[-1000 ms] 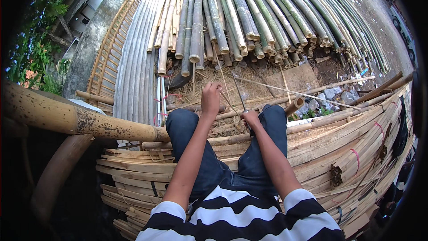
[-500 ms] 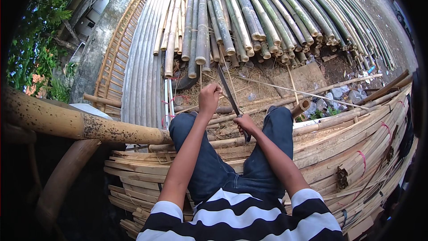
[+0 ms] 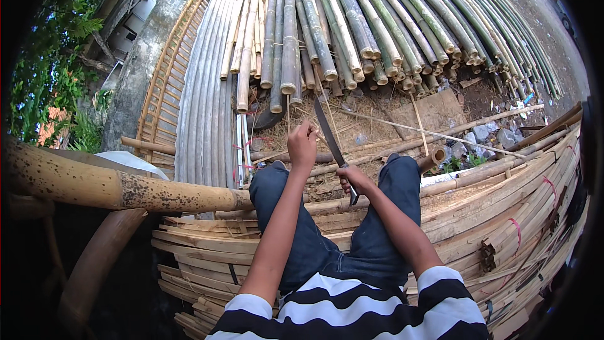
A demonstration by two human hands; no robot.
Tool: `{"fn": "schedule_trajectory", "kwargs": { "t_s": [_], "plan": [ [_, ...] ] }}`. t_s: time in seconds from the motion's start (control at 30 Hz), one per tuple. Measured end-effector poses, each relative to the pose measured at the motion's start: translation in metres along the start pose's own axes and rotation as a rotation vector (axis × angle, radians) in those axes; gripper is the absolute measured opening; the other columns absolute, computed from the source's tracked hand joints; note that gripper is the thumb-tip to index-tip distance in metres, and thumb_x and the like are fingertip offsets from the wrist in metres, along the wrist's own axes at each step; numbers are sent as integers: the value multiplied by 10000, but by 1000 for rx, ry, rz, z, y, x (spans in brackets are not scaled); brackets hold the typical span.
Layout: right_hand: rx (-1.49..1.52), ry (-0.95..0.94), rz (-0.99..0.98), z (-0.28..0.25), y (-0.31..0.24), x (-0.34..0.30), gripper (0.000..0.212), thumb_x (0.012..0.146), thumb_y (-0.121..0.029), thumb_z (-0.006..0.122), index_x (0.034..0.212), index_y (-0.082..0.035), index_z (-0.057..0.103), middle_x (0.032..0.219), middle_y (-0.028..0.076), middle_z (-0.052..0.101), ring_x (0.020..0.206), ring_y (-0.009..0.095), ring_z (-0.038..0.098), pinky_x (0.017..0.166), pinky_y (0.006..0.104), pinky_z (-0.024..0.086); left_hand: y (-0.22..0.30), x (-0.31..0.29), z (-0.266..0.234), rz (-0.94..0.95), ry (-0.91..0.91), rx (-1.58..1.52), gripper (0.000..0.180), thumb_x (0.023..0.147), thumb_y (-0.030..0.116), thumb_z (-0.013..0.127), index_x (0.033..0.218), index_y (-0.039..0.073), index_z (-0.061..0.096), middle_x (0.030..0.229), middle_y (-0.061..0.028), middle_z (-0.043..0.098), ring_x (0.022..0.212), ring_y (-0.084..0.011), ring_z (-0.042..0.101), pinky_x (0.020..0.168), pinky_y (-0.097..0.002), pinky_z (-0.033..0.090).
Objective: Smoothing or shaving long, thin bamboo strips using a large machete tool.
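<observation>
My right hand (image 3: 356, 180) is wrapped round the handle of a machete (image 3: 328, 128), just above my right thigh. Its long dark blade slants up and to the left, pointing away from me. Close to the left side of the blade, my left hand (image 3: 302, 146) is raised with its fingers pinched together. Whatever sits in that pinch is too small to make out against the straw-littered ground. Both forearms reach out between and over my knees, which are in blue jeans (image 3: 392, 196).
I sit on a stack of split bamboo slats (image 3: 481, 204). Ahead lies a large pile of bamboo poles (image 3: 377, 31), cut ends toward me. A thick bamboo rail (image 3: 182, 194) crosses at left, near corrugated sheets (image 3: 200, 101) and a bamboo ladder (image 3: 165, 82). Loose sticks litter the ground.
The whole view has shifted slightly, so most things sit a little further right and lower. My left hand has turned a bit at the wrist. The machete stays in my right hand.
</observation>
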State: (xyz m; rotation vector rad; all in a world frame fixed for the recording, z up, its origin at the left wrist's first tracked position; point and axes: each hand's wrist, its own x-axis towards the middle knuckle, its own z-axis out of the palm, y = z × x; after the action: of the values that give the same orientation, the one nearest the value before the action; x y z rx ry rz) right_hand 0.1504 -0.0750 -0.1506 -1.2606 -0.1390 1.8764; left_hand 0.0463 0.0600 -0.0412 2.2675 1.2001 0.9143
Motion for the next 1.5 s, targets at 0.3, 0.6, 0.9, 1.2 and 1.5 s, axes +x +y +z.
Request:
{"fn": "schedule_trajectory", "kwargs": {
  "t_s": [0.3, 0.6, 0.9, 1.2, 1.5],
  "plan": [
    [-175, 270, 102, -45, 39, 37, 131, 758, -92, 580, 691, -1, 513, 528, 76, 484, 408, 169, 479, 375, 305, 419, 20, 8, 13, 24, -48, -44, 98, 762, 9, 663, 819, 10, 584, 699, -126, 591, 638, -263, 605, 568, -354, 445],
    [70, 62, -22, 1, 2, 10, 189, 764, -103, 575, 696, -71, 402, 508, 5, 393, 385, 95, 362, 363, 277, 340, 13, 7, 16, -18, 10, -68, 74, 781, 10, 653, 812, 9, 586, 663, -124, 602, 591, -226, 602, 551, -323, 446],
    [-246, 303, -10, -25, 23, 29, 141, 691, -86, 596, 609, 10, 533, 504, 89, 511, 388, 186, 507, 357, 326, 418, -4, 4, 32, 2, 25, -57, 65, 823, 51, 653, 831, 7, 605, 646, -68, 635, 550, -113, 586, 521, -268, 444],
    [31, 47, 16, -3, 1, 30, 132, 685, -90, 547, 595, -49, 460, 514, 32, 418, 408, 128, 409, 378, 294, 368, -5, 9, 2, -68, -27, -113, 58, 838, 33, 642, 866, 3, 602, 679, -57, 640, 608, -91, 610, 555, -237, 481],
    [-737, 573, 75, -64, 40, 67, 241, 704, -172, 600, 849, -20, 718, 780, 148, 691, 713, 223, 681, 685, 350, 535, 11, 11, 8, -49, -124, -137, 125, 891, 93, 569, 898, 7, 660, 730, -69, 667, 666, -118, 644, 582, -245, 495]
  ]
}}
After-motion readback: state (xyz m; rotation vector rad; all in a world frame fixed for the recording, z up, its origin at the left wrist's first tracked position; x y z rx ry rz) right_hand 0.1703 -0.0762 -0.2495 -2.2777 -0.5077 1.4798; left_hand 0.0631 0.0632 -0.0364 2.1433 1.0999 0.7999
